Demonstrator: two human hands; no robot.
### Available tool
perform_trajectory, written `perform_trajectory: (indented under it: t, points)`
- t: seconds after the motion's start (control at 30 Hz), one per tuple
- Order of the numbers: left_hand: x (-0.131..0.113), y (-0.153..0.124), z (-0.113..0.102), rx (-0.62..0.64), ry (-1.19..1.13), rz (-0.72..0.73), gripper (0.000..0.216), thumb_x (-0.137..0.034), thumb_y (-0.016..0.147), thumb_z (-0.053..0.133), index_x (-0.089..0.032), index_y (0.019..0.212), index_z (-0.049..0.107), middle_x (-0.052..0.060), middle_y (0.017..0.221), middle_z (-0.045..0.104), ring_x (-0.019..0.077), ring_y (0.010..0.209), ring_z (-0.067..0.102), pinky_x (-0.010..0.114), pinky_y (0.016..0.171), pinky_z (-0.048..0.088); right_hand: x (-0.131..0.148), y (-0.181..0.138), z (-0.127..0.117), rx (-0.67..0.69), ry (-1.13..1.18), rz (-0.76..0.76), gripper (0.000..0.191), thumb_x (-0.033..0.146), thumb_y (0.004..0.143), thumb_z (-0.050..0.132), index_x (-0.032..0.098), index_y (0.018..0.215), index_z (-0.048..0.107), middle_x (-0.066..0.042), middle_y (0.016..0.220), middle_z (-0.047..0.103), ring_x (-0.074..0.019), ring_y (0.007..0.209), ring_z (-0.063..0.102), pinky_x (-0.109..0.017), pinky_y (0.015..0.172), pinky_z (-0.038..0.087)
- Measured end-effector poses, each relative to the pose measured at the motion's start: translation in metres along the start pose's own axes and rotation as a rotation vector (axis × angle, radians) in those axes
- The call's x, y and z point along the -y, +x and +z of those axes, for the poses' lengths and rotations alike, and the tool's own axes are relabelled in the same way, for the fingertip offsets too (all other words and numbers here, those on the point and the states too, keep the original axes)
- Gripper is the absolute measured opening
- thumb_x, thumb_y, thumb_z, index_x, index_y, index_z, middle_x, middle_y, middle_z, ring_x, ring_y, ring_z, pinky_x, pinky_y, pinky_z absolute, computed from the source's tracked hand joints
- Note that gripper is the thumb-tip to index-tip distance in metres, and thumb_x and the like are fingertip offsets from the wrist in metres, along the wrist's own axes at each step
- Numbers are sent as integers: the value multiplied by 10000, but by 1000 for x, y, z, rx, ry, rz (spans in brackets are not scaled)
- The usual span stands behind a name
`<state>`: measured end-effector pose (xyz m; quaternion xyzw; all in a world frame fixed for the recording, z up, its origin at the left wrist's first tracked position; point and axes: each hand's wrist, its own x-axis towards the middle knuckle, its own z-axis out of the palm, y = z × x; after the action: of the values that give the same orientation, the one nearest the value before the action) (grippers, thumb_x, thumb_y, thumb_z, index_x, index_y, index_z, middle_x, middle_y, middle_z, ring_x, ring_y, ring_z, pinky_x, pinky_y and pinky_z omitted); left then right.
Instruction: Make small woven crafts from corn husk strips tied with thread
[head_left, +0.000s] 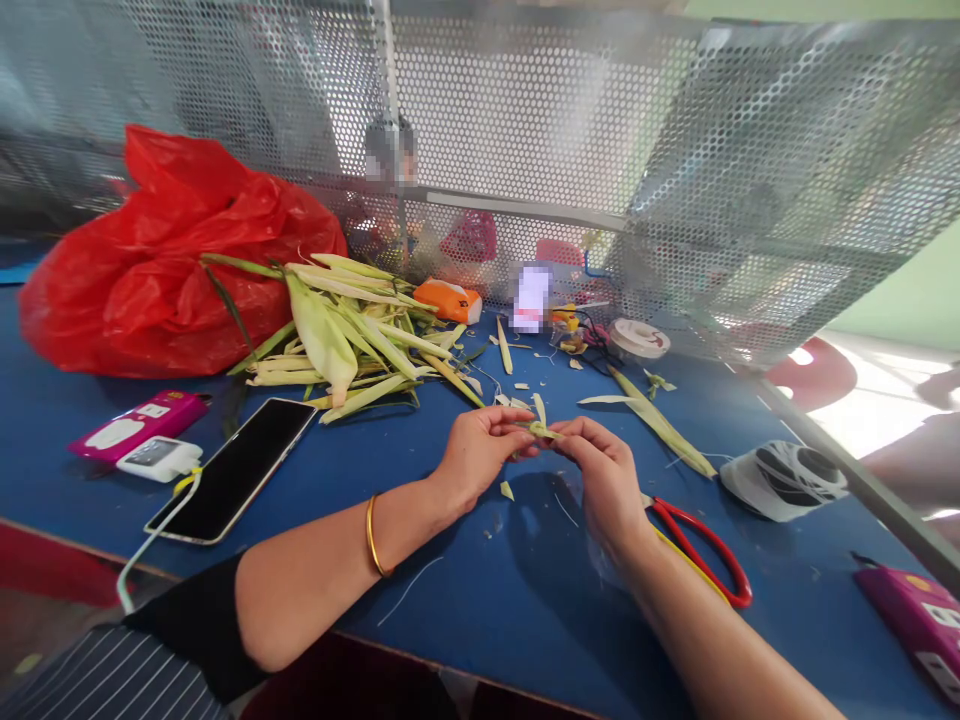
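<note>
Between my two hands, above the middle of the blue table point(465, 620), is a small folded piece of pale green corn husk point(540, 428). My left hand point(484, 450) pinches its left side with thumb and fingers. On the other side, my right hand point(600, 465) grips the husk's right end between thumb and forefinger. Red-handled scissors point(709, 550) lie beside my right wrist, partly hidden by the forearm. Beyond my left hand spreads a heap of corn husks point(360, 335). A loose husk strip point(667, 425) rests to the right, near a spool of thread point(784, 480).
A red plastic bag point(187, 260) bulges at the back left. A phone point(240, 470) with a cable and a purple packet point(139, 425) lie at the left. At the back are an orange packet point(448, 300), a lit phone point(531, 300) and a tape roll point(639, 338), before a perforated metal screen point(510, 110).
</note>
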<state>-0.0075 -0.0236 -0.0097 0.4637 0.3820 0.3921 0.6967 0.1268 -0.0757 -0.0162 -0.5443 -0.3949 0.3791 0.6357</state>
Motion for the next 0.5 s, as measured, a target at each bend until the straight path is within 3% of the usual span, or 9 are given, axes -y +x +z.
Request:
perform_trajectory:
  t: [0.1, 0.2, 0.37, 0.5]
  points:
    - [-2, -1, 0, -36, -40, 7, 329, -41, 739, 691, -140, 1028, 570, 29, 708, 715, 142, 617, 682, 256, 634, 523, 0, 0, 2, 20, -13, -9, 122, 239, 694, 667, 209, 577, 661, -20, 770, 687, -199, 824, 593, -313, 820, 421]
    - [-3, -2, 1, -54, -124, -63, 312, -116, 724, 739, -154, 951, 529, 50, 753, 723, 147, 630, 681, 273, 648, 529, 0, 0, 3, 19, -55, -54, 137, 296, 703, 693, 206, 603, 671, -25, 773, 692, -206, 817, 601, -320, 804, 432]
    - [1, -2, 0, 21, -170, -153, 216, -235, 702, 776, -136, 845, 648, 40, 799, 718, 108, 674, 654, 244, 693, 501, -2, -1, 3, 73, -85, -94, 144, 312, 714, 709, 202, 632, 664, -22, 797, 696, -196, 810, 604, -312, 791, 435]
    - [6, 0, -1, -47, -127, -59, 251, -232, 677, 781, -155, 907, 719, 18, 757, 709, 103, 658, 629, 226, 645, 459, -4, -2, 4, 116, -148, -108, 156, 331, 746, 686, 197, 672, 656, -26, 814, 694, -190, 802, 596, -314, 782, 427]
